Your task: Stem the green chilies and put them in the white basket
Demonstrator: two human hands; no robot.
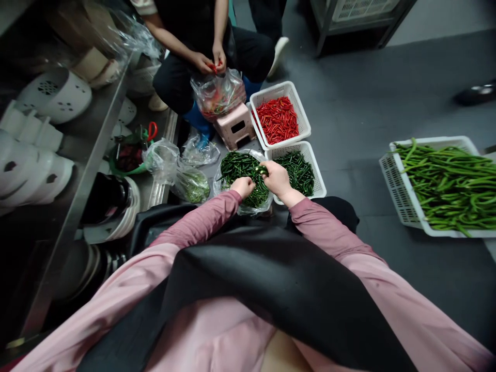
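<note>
Nearest the camera: pink long sleeves and a black apron (271, 279) fill the lower view, both arms reaching forward.
Left hand (243, 186): curled shut, knuckles up, resting on the heap of chillies; what its fingers pinch I cannot tell.
Right hand (277, 178): closed on a few thin dark green chillies (261, 169) at its fingertips, just beside the left one.
Where the chillies are: a heap of small green chillies in a clear plastic bag (240, 175) on the floor, right under both hands.
Beside it: a white perforated plastic basket of green chillies (300, 170), touching the bag on its right.
Behind that: a white perforated basket of red chillies (278, 119), edge to edge with the green one.
Pink plastic stool (235, 125): just behind the bag, left of the red basket.
Other person: seated opposite, both hands (211, 62) on a red chilli over a clear bag of mixed chillies (218, 93).
Far right: a white crate of long green beans (445, 186), well apart on the grey floor (349, 103).
Left: steel shelving (93, 134) with white dishes.
</note>
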